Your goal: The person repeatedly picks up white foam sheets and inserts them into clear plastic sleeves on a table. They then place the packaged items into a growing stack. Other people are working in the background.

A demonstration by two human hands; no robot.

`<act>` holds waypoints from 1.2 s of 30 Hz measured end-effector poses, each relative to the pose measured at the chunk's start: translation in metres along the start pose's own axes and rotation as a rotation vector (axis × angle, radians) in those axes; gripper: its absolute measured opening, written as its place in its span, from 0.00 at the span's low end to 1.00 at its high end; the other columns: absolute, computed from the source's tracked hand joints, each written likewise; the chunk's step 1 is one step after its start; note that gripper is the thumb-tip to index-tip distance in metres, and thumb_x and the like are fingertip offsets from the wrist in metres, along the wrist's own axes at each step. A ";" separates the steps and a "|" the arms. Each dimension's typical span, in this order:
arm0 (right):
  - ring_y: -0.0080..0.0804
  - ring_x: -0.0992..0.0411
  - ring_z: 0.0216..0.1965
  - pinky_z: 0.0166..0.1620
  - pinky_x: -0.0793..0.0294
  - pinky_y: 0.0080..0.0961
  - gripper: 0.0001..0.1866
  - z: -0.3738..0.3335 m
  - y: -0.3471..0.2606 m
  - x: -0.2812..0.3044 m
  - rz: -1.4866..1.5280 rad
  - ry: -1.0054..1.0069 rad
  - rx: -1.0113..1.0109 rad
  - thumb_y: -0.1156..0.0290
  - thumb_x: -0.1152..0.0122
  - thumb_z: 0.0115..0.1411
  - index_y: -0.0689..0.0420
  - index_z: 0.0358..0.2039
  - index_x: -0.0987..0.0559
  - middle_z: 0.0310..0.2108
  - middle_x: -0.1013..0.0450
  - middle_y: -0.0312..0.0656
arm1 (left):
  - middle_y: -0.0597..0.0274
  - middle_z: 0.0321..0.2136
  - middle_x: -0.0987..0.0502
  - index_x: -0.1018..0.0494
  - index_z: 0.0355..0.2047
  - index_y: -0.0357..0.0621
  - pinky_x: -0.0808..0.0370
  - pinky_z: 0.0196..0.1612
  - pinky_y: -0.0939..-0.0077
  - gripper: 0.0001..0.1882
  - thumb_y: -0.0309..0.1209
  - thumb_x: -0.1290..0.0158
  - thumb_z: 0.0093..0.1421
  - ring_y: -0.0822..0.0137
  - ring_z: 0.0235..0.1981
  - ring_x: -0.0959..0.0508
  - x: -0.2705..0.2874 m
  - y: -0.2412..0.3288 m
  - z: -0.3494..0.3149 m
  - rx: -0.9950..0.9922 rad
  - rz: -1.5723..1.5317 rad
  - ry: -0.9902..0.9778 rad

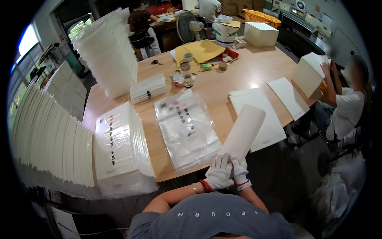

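My left hand [219, 174] and my right hand [240, 171], both in white knitted gloves with red cuffs, are side by side at the near edge of the table. Between them they grip the near end of a bent white sheaf of paper [246, 129], which slants up and away to the right; how many sheets it has I cannot tell. Beyond it lies a flat stack of white paper [268, 119], partly covered by the sheaf. To the left of my hands is a pile of clear plastic bags [187, 129] with dark and red printing.
Filled plastic packs [115, 143] and tall white stacks [105, 51] crowd the left. Scissors [156, 62], a yellow envelope [205, 49] and tape rolls [185, 66] lie farther back. At right, a co-worker [346, 99] touches a white paper block [309, 73] behind a smaller stack [288, 97].
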State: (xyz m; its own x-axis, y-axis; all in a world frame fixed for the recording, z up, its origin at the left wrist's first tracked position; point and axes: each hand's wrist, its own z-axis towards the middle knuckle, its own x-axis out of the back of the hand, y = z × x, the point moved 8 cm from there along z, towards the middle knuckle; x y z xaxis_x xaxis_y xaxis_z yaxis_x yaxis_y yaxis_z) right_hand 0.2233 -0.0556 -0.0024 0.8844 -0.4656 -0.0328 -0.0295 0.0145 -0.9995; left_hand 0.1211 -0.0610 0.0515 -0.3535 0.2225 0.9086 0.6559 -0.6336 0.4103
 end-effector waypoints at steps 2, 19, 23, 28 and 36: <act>0.33 0.28 0.37 0.40 0.29 0.25 0.19 -0.003 -0.037 -0.007 0.044 -0.104 0.132 0.69 0.44 0.54 0.65 0.44 0.31 0.37 0.28 0.46 | 0.36 0.54 0.48 0.45 0.55 0.35 0.58 0.59 0.47 0.37 0.38 0.48 0.46 0.37 0.56 0.50 0.037 -0.024 -0.009 -0.021 0.065 0.173; 0.51 0.30 0.38 0.39 0.29 0.38 0.24 0.056 0.000 -0.070 -1.024 -0.301 0.199 0.55 0.38 0.46 0.51 0.43 0.29 0.39 0.30 0.48 | 0.50 0.26 0.27 0.30 0.39 0.41 0.29 0.31 0.62 0.18 0.28 0.48 0.45 0.53 0.28 0.26 0.072 -0.110 0.022 0.033 -0.295 0.464; 0.53 0.31 0.39 0.43 0.33 0.39 0.28 0.095 0.021 -0.089 -1.008 -0.067 0.432 0.55 0.47 0.54 0.56 0.51 0.39 0.40 0.31 0.53 | 0.52 0.26 0.28 0.33 0.43 0.42 0.29 0.33 0.61 0.20 0.29 0.49 0.47 0.51 0.29 0.27 0.012 -0.160 0.013 -0.004 -0.118 0.393; 0.51 0.30 0.39 0.43 0.34 0.41 0.28 0.186 0.141 -0.112 -1.267 -0.485 0.048 0.55 0.58 0.59 0.56 0.56 0.45 0.35 0.28 0.55 | 0.59 0.29 0.31 0.35 0.44 0.43 0.29 0.32 0.67 0.17 0.28 0.54 0.52 0.64 0.29 0.29 0.035 -0.248 -0.028 0.376 0.081 0.703; 0.48 0.30 0.42 0.45 0.32 0.33 0.35 0.108 0.077 -0.113 -1.124 -0.947 0.238 0.63 0.58 0.60 0.61 0.60 0.62 0.41 0.30 0.58 | 0.53 0.29 0.30 0.37 0.40 0.41 0.31 0.33 0.64 0.14 0.25 0.53 0.52 0.55 0.31 0.28 -0.008 -0.278 -0.086 0.784 -0.541 0.680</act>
State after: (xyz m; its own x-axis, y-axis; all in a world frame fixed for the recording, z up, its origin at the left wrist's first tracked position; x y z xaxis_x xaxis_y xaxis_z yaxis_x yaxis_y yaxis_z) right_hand 0.1717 0.0935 -0.0763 0.3615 0.4014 0.8415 0.8494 0.2304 -0.4748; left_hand -0.1155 0.0496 -0.0762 -0.8411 -0.2695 0.4690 0.4582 0.1059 0.8825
